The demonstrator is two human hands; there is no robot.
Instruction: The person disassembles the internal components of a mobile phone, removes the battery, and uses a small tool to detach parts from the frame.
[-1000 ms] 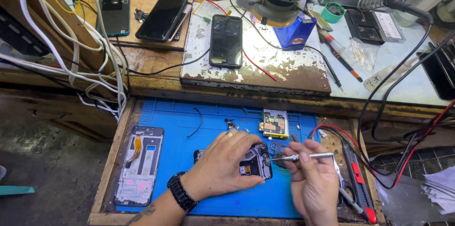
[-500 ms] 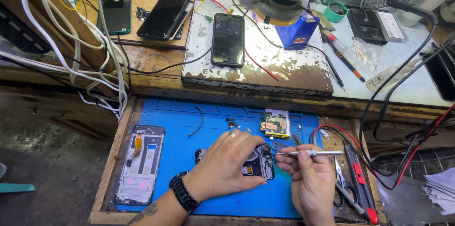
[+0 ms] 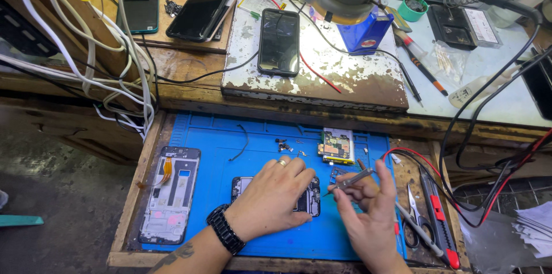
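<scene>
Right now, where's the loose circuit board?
In the head view, the circuit board lies on the blue mat near its upper right edge, just above the right hand holding tweezers.
</scene>
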